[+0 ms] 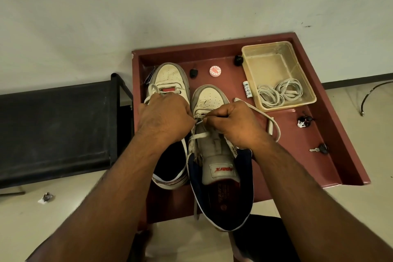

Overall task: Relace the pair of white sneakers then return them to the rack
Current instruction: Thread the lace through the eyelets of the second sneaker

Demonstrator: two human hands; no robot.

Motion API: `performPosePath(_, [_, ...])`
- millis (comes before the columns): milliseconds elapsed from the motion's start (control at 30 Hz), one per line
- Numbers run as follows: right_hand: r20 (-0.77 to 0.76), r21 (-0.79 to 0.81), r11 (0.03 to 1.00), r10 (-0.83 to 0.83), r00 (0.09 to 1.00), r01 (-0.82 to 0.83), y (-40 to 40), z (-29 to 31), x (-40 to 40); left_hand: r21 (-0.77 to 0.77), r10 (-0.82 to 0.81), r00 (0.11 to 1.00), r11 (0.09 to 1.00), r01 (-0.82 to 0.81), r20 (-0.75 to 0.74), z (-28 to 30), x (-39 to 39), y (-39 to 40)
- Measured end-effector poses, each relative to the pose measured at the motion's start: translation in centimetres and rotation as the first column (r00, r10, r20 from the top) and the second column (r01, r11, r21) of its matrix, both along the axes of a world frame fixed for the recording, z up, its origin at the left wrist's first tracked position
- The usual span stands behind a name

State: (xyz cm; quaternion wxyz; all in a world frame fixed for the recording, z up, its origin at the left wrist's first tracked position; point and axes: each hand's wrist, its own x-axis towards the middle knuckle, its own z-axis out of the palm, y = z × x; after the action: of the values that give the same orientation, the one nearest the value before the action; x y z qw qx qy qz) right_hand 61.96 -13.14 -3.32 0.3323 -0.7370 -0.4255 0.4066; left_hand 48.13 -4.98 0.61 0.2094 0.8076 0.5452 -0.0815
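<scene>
Fingers of both my hands are curled tight on the white lace (274, 125) over the right sneaker (214, 112): left hand (163, 117) pinching it at the eyelets, right hand (234, 125) gripping the strand that loops out toward the clear tub (297, 53). That sneaker sits on the red surface (308, 166), touching the left sneaker (170, 76) beside it. Spare laces (278, 93) lie coiled inside the tub.
</scene>
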Motion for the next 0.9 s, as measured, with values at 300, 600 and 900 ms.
performPosePath(300, [0.025, -0.04, 0.996, 0.077, 0.997, -0.076, 0.4, -0.5, -0.6, -0.006, -0.046, 0.999, 0.999, 0.046, -0.008, 0.2, -0.2, 0.2])
performPosePath(600, [0.072, -0.082, 0.985, 0.16, 0.984, -0.154, 0.6, 0.0, -0.5, 0.123, -0.071, 0.995, 0.989, 0.08, -0.075, -0.3, -0.1, -0.6])
performPosePath(900, [0.115, -0.128, 0.977, 0.184, 0.976, -0.169, 0.5, 1.2, -0.1, -0.088, 0.583, 0.455, 0.674, -0.733, 0.673, 2.4, -8.2, 5.6])
